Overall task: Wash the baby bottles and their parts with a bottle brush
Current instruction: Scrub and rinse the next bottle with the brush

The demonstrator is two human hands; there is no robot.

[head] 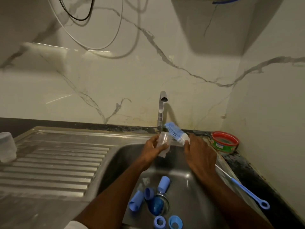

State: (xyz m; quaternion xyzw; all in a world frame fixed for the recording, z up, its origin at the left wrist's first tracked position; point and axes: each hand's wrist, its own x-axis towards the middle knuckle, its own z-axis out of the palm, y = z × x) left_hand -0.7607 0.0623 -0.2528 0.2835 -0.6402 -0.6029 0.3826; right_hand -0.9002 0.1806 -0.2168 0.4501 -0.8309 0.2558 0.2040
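Over the steel sink [194, 164], left hand [152, 147] grips a clear bottle [163, 143]; right hand [200, 154] clasps the brush [175, 132].

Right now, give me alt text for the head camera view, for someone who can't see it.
Over a steel sink, the left hand holds a clear bottle while the right hand grips a blue bottle brush just outside its mouth, beneath the faucet. Blue caps and rings lie in the basin.
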